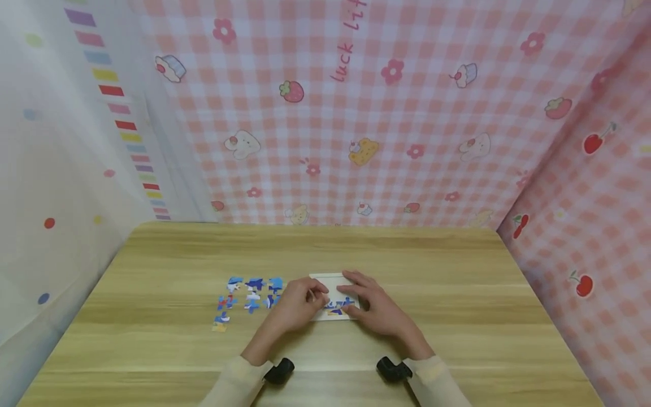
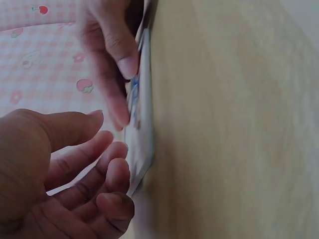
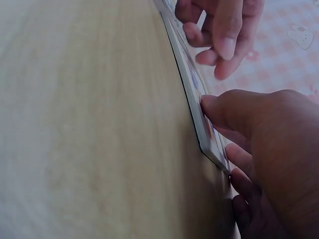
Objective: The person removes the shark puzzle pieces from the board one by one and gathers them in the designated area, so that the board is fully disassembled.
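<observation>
A white puzzle tray [image 1: 333,280] lies flat on the table, with several joined blue and yellow puzzle pieces [image 1: 336,311] along its near side. My left hand [image 1: 295,305] hovers over the tray's left part. Its fingers [image 2: 117,174] are loosely bent, the thumb stands apart from them, and nothing shows between them. At the tray's right end is my right hand [image 1: 382,310]. Its thumb [image 3: 219,107] presses on the pieces near the tray's near edge, while the other fingers extend over and along the right side. The hands partly hide the tray.
Left of the tray, several loose blue puzzle pieces [image 1: 253,284] lie spread in rows, some partly behind my left hand. A wooden table [image 1: 458,282] carries everything. Patterned cloth [image 1: 325,113] hangs behind it and at both sides.
</observation>
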Tool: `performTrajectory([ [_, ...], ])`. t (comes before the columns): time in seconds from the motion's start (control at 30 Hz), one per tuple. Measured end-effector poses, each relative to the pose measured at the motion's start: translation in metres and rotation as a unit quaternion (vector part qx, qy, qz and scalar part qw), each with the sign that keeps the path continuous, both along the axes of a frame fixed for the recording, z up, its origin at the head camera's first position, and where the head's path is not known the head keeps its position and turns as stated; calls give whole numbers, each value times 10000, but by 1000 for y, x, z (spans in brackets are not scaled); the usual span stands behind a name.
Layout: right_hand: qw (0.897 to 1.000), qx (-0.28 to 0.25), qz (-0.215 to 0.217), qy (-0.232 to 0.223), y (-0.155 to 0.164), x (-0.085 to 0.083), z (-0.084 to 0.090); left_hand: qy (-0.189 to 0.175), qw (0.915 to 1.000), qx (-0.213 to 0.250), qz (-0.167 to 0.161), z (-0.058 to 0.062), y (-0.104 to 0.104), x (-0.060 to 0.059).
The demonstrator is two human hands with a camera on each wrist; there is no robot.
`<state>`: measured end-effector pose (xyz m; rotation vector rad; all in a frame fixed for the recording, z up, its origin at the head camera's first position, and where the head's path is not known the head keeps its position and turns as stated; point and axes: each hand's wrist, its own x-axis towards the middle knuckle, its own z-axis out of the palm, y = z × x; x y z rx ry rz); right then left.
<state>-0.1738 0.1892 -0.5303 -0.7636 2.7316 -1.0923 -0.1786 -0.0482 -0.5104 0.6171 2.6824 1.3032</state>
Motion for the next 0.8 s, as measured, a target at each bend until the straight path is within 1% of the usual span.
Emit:
performTrajectory([
  [0.13, 9999, -32, 7, 115, -1, -1, 2, -102, 9998, -144, 114, -2, 4, -1],
  [0.23, 9999, -39, -5, 110, -1, -2, 3, -176, 9995, -221, 153, -4, 6, -1],
  [0.43, 9999, -54, -135, 49, 2, -1, 3, -262, 9994, -189, 99, -7, 5, 0],
  [0.63, 9999, -89, -62, -69, -3, 1, -1, -325, 9987, -255, 292, -9, 1, 6],
  [0.8, 9999, 2, -101, -43, -1, 0, -3, -345, 9986, -178, 353, -11, 3, 6],
])
